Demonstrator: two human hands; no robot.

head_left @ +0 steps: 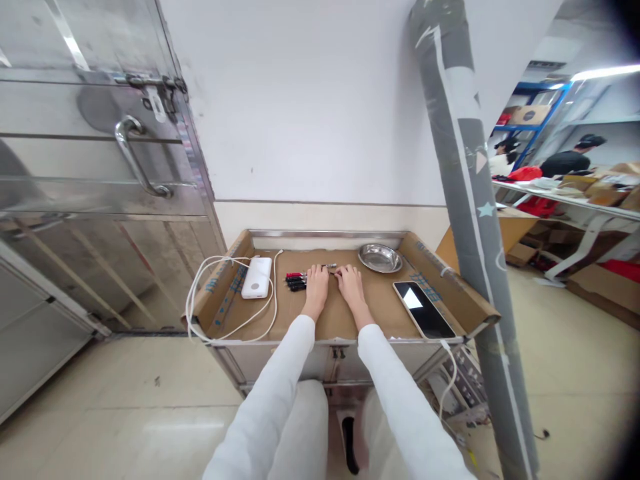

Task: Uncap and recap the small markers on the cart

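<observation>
Several black and red pens (296, 281) lie side by side on the brown cardboard-lined tabletop (345, 320). My left hand (317, 283) rests over their right ends, its fingers together and pressed down on them. Close by on the right, my right hand (351, 285) has its thumb and fingertips closed on a small thin piece too small to name. A short silvery, clear tip (330, 265) shows between the two hands. Behind my right hand stands a round shiny metal dish (380, 258).
A white power bank (257, 277) with a looped white cable lies at the left. A phone (424, 311), cable attached, lies at the right. Raised cardboard edges border the top. A tall grey roll (475, 200) leans at the right; two people are farther back.
</observation>
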